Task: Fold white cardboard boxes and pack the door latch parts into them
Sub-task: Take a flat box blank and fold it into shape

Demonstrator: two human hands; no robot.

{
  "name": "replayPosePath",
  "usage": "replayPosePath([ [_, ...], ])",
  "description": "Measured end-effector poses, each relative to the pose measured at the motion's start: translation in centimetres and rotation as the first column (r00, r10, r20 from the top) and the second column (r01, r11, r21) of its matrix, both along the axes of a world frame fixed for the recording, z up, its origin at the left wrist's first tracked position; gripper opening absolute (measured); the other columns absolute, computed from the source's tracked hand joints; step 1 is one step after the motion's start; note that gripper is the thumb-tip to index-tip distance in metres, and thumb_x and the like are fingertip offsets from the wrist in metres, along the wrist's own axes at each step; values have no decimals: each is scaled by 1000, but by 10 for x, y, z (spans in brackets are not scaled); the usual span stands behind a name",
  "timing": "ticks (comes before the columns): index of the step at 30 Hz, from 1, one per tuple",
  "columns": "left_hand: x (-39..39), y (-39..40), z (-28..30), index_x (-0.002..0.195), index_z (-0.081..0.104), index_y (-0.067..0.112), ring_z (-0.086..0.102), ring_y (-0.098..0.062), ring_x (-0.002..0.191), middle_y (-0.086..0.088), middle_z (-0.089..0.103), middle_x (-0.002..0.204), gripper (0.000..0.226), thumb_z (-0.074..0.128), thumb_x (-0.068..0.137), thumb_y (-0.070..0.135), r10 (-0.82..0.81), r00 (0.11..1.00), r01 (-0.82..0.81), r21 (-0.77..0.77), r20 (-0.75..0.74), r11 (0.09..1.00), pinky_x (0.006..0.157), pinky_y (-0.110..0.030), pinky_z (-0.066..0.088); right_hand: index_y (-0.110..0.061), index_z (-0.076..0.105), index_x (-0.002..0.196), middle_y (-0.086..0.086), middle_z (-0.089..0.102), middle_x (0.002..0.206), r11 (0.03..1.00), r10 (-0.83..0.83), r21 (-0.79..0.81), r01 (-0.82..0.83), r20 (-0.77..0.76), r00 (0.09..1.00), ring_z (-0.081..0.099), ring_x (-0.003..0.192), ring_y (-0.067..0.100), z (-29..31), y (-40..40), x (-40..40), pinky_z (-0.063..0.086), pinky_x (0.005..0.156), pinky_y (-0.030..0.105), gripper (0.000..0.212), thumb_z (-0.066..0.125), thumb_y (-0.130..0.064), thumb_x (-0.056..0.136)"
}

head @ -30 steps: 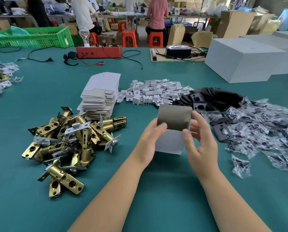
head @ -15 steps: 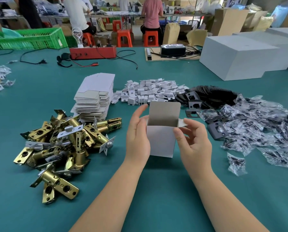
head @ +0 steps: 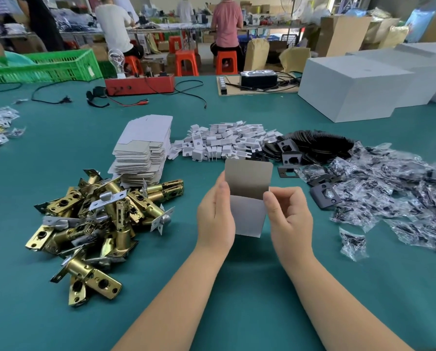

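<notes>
Green table (head: pixel 237 312), parts heaped all round — both hands up front. Left hand (head: pixel 215 219) cups the box (head: pixel 247 215), right hand (head: pixel 287 219) pinches its other edge. Box stands upright, long axis vertical, flap open at the top, mouth facing up — nothing packed yet; latches (head: pixel 97 219) wait at left.

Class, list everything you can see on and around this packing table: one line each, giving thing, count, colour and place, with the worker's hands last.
small box: one, white, flap up, held at centre.
flat box blanks: one stack, white, behind latches.
door latches: one pile, brass, left.
small inserts: one pile, white, centre back.
strike plates: one pile, black, right back.
screw bags: many, clear, right.
large boxes: several, white, far right.
crate: one, green, far left.
table: one, teal.
left hand: grips box's left side.
right hand: pinches box's right edge.
</notes>
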State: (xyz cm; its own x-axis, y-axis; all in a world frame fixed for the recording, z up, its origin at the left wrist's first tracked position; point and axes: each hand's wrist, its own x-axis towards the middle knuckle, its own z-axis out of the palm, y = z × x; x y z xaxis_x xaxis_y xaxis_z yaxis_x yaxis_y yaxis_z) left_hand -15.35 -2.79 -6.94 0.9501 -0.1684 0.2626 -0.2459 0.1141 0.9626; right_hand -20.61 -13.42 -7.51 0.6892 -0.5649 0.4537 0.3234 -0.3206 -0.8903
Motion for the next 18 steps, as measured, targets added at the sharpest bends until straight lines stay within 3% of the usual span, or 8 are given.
replayPosePath([
  [2,0,-1,5,130,61,20,57,9,110,27,67,111,42,38,98,32,24,999,-24,2,31,1000,83,-1,39,-35,47,87,-24,58,76,999,22,-34,-21,10,1000,54,73,-7,3,1,0,39,68,6,12,55,-41,80],
  [4,0,-2,7,135,49,25,54,18,103,33,62,106,42,38,95,26,71,993,-73,15,93,997,80,2,35,-37,44,90,-27,53,77,992,56,-110,-55,10,998,50,73,-9,9,1,2,37,67,5,14,50,-25,84],
  [6,-2,0,8,119,41,38,53,15,100,21,59,109,33,39,92,21,128,981,-130,4,146,992,80,-3,35,-38,46,97,-24,53,93,968,70,-243,-68,2,998,48,86,-13,18,0,4,35,75,3,33,44,-9,82],
  [8,-5,4,9,105,42,37,48,14,102,16,53,111,28,39,90,13,151,951,-176,73,270,982,84,-6,33,-37,50,105,-16,54,104,949,114,-291,-123,-48,992,47,85,-12,24,-3,6,34,76,3,41,42,-8,78],
  [11,2,11,9,111,53,30,40,15,110,4,52,118,37,36,89,5,85,902,-189,211,424,959,94,-5,30,-41,45,125,-23,53,115,946,180,-249,-209,-134,974,49,80,-8,28,-9,7,34,73,2,55,41,-14,78],
  [13,7,15,13,124,54,31,33,19,116,-3,46,135,45,34,89,11,1,922,-125,293,388,948,98,-3,26,-29,41,139,-11,55,117,925,187,-299,-235,-180,966,49,94,4,26,-14,8,30,79,-2,57,43,-10,86],
  [15,11,19,15,138,49,29,28,18,117,-2,33,148,50,31,91,21,-37,922,-133,405,386,904,100,1,14,-20,33,147,4,54,115,904,180,-339,-260,-249,952,45,97,4,26,-17,8,31,79,2,54,42,-8,95],
  [18,16,23,15,148,36,25,16,-3,130,14,13,155,59,23,95,45,-77,876,-250,584,476,772,101,-3,-4,-20,27,150,-3,39,133,902,179,-325,-285,-317,931,34,103,-11,24,-18,8,26,87,-2,48,36,-18,102],
])
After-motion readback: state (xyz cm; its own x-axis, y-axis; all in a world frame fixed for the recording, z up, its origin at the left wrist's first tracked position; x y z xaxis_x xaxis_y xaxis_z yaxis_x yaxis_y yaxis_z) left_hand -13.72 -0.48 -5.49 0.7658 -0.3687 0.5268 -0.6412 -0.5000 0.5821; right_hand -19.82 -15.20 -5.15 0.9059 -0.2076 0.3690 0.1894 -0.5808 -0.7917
